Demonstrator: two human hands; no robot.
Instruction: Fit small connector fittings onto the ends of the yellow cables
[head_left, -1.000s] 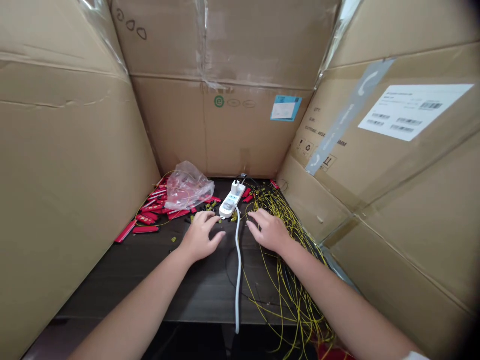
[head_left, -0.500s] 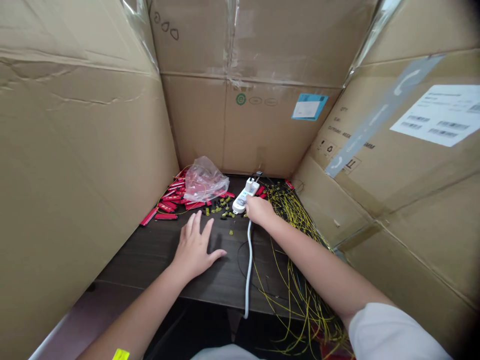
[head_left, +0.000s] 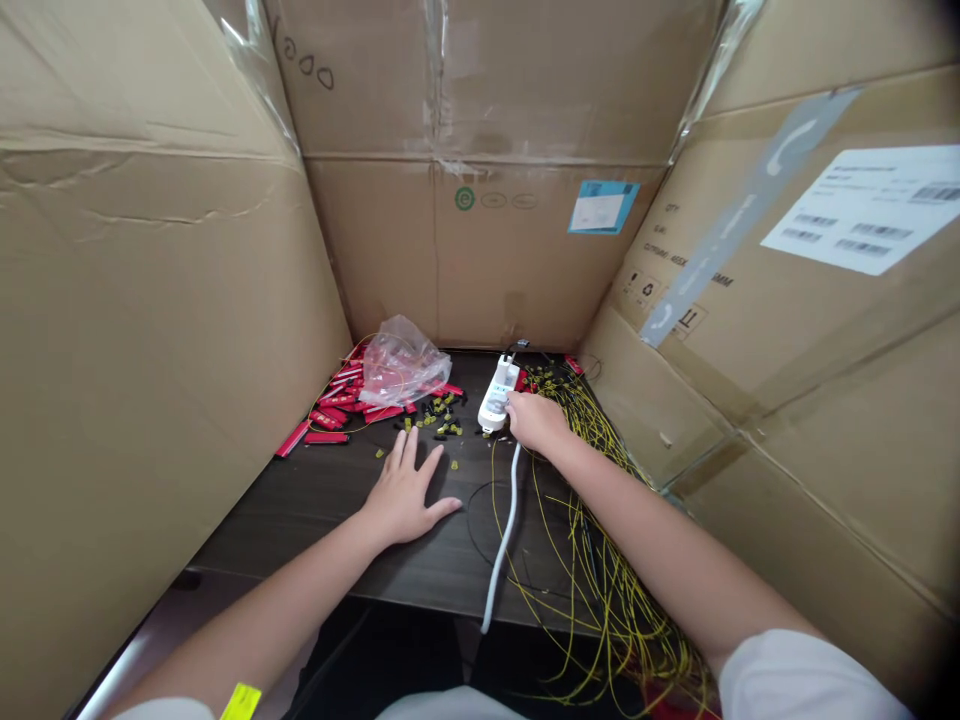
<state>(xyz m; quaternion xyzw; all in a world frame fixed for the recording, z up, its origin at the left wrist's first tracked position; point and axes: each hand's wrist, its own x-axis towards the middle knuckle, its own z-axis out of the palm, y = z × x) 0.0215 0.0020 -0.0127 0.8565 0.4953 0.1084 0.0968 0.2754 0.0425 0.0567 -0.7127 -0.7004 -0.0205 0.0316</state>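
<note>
My right hand (head_left: 538,420) grips the side of a white power strip (head_left: 493,405), its fingers closed and partly hidden behind the thumb side. A white plug stands in the strip's far end, and a thick white cord (head_left: 504,545) runs from the near end over the table edge. To the left, my left hand (head_left: 405,497) lies with fingers spread on the dark table (head_left: 315,510), holding nothing. Just beyond its fingertips are small yellow-green and black pieces (head_left: 442,410).
Cardboard walls (head_left: 480,270) enclose the left, back and right. Red packets (head_left: 328,437) and a clear plastic bag (head_left: 401,365) lie at the back left. Tangled yellow wires (head_left: 607,520) spread along the right side and hang over the front edge.
My right hand has shifted the power strip slightly to the right, away from the small pieces. My left hand has moved a little to the right in view, still spread.
</note>
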